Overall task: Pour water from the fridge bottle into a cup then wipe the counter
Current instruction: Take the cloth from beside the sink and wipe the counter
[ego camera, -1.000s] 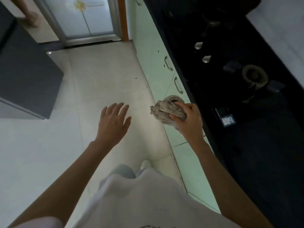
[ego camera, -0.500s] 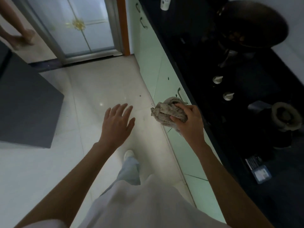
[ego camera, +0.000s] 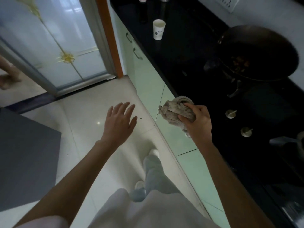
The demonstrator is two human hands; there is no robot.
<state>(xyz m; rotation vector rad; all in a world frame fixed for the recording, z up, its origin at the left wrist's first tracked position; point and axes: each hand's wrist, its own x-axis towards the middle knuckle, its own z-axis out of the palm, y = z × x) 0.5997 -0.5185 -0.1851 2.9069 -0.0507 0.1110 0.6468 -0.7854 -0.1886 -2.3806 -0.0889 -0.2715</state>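
My right hand [ego camera: 198, 122] grips a bunched cloth [ego camera: 178, 111] just off the desk [ego camera: 189, 51] edge; my left hand [ego camera: 119, 121] hangs spread, empty. The cup [ego camera: 158, 29] stands at twelve o'clock. I judge pouring done, wiping not begun.

A single wide-angle view from the person's head looks forward and steeply down, so their own torso and legs fill the frame toward 6 o'clock. The hands [ego camera: 118, 122] and forearms reach up the middle, close to the lens. The dark bench [ego camera: 189, 51] runs along the side from 5 o'clock up to 12 o'clock, the pale floor [ego camera: 79, 129] spreads toward 9 o'clock, and a glazed door [ego camera: 54, 46] stands at 11 o'clock, farther off. Edges bow with lens distortion
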